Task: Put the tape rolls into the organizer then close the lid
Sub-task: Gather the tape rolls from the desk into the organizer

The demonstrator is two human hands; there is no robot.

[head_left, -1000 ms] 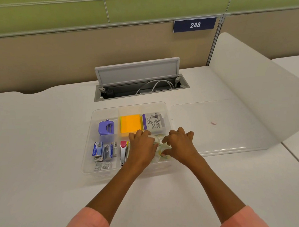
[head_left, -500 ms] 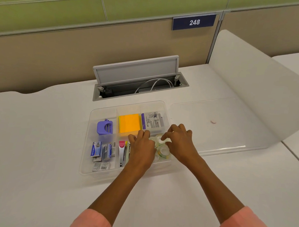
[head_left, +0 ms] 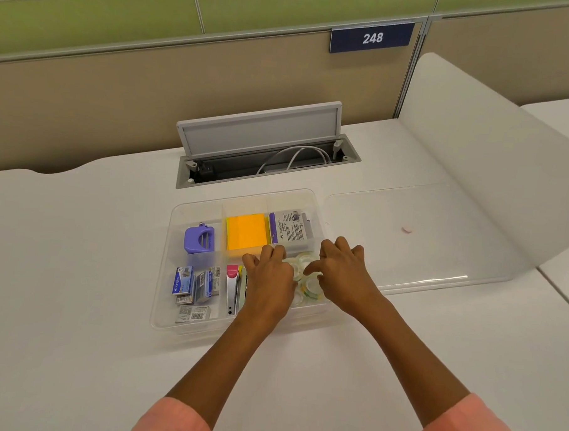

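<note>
A clear plastic organizer (head_left: pixel 166 269) lies on the white desk, split into compartments. Several clear tape rolls (head_left: pixel 308 283) sit in its front right compartment, partly hidden by my hands. My left hand (head_left: pixel 267 279) rests palm down over the left side of that compartment, fingers spread on the rolls. My right hand (head_left: pixel 342 276) hovers over the right side, fingertips touching the rolls. The organizer's clear lid (head_left: pixel 396 239) lies flat on the desk to the right, hinged open.
Other compartments hold a purple sharpener (head_left: pixel 200 241), orange sticky notes (head_left: pixel 245 234), an eraser box (head_left: pixel 292 230), staple boxes (head_left: pixel 192 284) and a stapler (head_left: pixel 231 288). An open cable hatch (head_left: pixel 263 155) lies behind. A white curved divider (head_left: pixel 494 165) stands at the right.
Both hands stay over the tape compartment; the fingers have spread slightly apart, showing more of the rolls between them.
</note>
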